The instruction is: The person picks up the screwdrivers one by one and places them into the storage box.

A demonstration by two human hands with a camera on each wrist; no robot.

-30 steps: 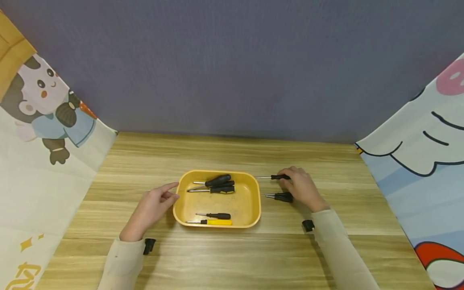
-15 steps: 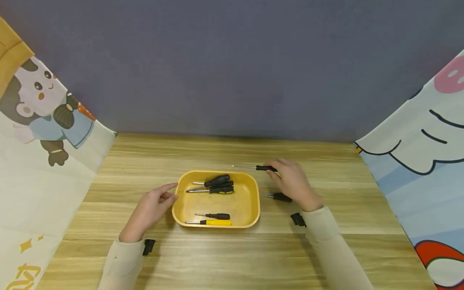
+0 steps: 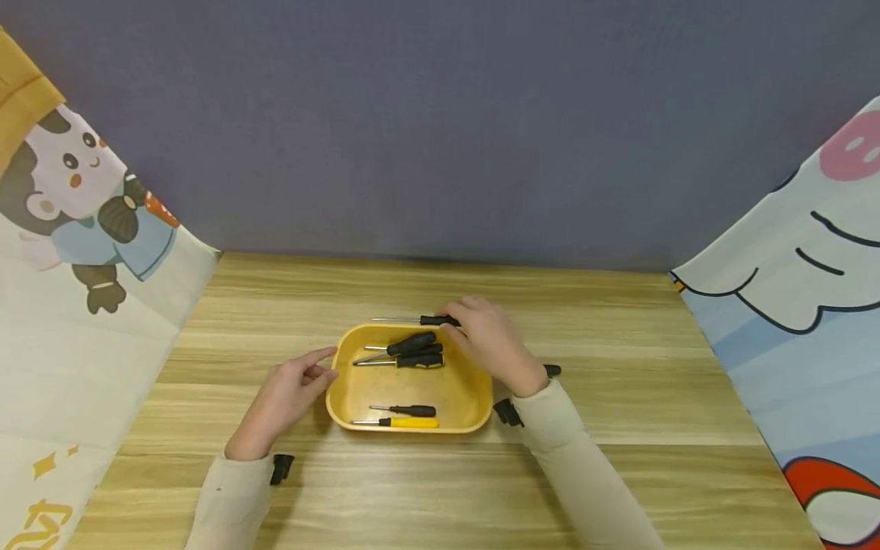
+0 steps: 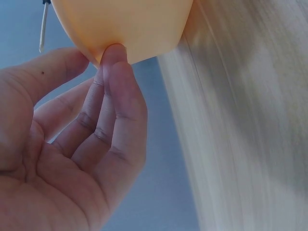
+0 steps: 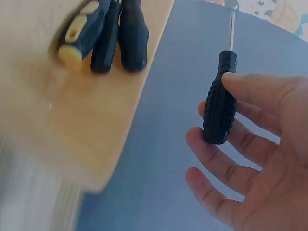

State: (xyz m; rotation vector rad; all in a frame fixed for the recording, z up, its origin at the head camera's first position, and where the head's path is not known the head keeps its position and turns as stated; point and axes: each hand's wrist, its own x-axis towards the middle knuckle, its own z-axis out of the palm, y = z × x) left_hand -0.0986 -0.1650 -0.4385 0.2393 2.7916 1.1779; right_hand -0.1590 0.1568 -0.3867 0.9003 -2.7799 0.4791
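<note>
A yellow plastic tray [image 3: 481, 412] sits mid-table with several screwdrivers in it. Black-handled ones [image 3: 412, 342] lie crossed near its far wall; a small black one [image 3: 415, 410] and a yellow-handled one [image 3: 415, 422] lie along the near wall. My left hand [image 3: 292, 393] holds the tray's left end, thumb and fingertips at the rim and outer wall. My right hand [image 3: 491, 344] pinches a black-handled screwdriver [image 5: 221, 108] between thumb and fingers, its shaft pointing left, over the tray's far edge. The tray's right end is partly covered by this hand.
Right of the tray, a black handle [image 3: 552, 370] on the wooden table [image 3: 653, 359] shows past my right wrist, the rest hidden. Black devices [image 3: 508, 412] sit at both wrists. A grey back wall [image 3: 440, 153] and printed side panels enclose the table.
My right hand has lifted the screwdriver off the table right of the tray and carried it left to the tray's far edge. My left hand has stayed at the tray's end.
</note>
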